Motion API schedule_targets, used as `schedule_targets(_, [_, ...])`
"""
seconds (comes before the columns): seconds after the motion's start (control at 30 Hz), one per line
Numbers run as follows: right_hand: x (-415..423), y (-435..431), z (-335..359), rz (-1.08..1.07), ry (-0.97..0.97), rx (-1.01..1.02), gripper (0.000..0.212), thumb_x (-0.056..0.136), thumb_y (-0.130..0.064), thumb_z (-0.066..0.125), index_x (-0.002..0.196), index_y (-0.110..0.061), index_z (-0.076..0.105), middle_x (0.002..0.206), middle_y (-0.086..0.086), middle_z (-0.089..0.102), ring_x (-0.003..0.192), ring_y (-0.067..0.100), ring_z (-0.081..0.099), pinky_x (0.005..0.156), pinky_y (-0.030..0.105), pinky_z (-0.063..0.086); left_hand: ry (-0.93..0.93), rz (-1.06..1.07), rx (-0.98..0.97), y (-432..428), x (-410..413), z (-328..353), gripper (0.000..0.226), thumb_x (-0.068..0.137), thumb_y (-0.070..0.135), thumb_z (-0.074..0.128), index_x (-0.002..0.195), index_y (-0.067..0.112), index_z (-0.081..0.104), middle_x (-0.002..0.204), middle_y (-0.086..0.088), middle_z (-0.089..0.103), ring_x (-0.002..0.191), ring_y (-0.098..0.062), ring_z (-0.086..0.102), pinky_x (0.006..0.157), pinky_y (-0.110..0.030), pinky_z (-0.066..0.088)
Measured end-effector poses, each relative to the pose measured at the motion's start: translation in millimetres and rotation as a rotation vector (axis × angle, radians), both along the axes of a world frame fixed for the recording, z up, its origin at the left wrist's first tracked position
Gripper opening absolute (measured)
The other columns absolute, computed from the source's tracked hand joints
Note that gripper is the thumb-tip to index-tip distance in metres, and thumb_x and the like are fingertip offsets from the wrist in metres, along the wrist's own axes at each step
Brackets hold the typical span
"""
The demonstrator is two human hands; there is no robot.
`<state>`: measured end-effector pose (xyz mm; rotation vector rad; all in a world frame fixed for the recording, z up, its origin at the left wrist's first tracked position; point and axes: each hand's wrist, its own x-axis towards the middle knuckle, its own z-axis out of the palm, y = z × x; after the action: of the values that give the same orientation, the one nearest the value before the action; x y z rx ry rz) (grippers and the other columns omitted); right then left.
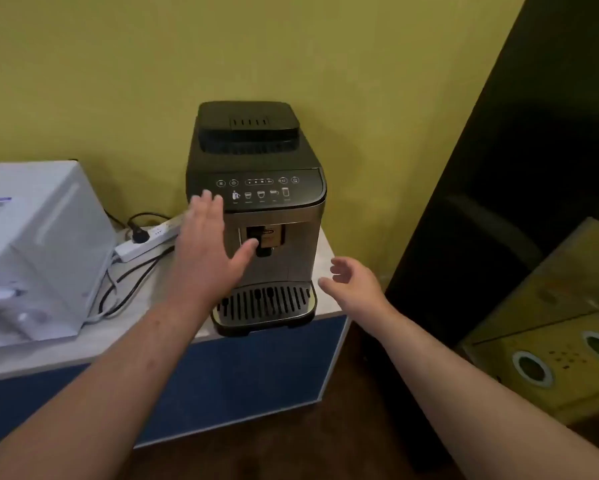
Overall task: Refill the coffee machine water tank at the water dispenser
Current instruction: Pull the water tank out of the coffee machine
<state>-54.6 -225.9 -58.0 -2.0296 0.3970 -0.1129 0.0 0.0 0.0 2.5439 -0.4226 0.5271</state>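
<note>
Both hands were spread and empty, the left hand point(206, 251) before the coffee machine point(256, 188), the right hand point(355, 285) at its four o'clock above the tabletop point(325, 251).

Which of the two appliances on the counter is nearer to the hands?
The dark coffee machine: the left hand and right hand flank it. The white appliance stands apart.

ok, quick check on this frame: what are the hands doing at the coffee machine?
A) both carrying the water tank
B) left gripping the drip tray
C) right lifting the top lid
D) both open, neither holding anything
D: the left hand is spread open in front of the coffee machine, and the right hand hangs open beside the drip tray, with nothing in either.
</note>
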Motion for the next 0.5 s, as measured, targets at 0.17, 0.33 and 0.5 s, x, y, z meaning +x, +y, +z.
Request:
schedule_targets(0.17, [61.8,7.1,-1.4,-0.061,-0.028,0.068,0.078,0.083,-0.031,0.072,0.148,-0.016,0.031,0.144,0.003,0.045,0.129,0.02,0.046,0.09,0.026,0.042,0.026,0.156,-0.069,-5.0,54.5,2.1,0.104,0.085,0.062,0.055,0.155,0.003,0.005,0.165,-0.016,0.002,0.152,-0.027,-0.004,0.123,-0.043,0.006])
schedule_targets(0.33, [96.8,9.8,-10.3,-0.095,-0.093,0.093,0.05,0.075,-0.033,0.078,0.114,-0.025,0.051,0.112,-0.006,0.061,0.107,0.014,0.057,0.075,0.016,0.044,0.014,0.152,-0.059,-6.8,70.0,-5.9,0.108,0.082,0.064,0.058,0.154,0.001,0.007,0.165,-0.017,0.003,0.152,-0.028,-0.002,0.122,-0.04,0.004])
schedule_targets(0.5, [117.6,10.5,-20.2,-0.121,-0.131,0.1,0.065,0.06,-0.036,0.088,0.113,-0.025,0.053,0.105,-0.008,0.065,0.095,0.006,0.061,0.077,0.022,0.049,-0.024,0.151,-0.091,-8.8,71.6,-12.5,0.109,0.081,0.064,0.059,0.154,0.0,0.008,0.164,-0.017,0.005,0.152,-0.029,0.0,0.122,-0.039,0.003])
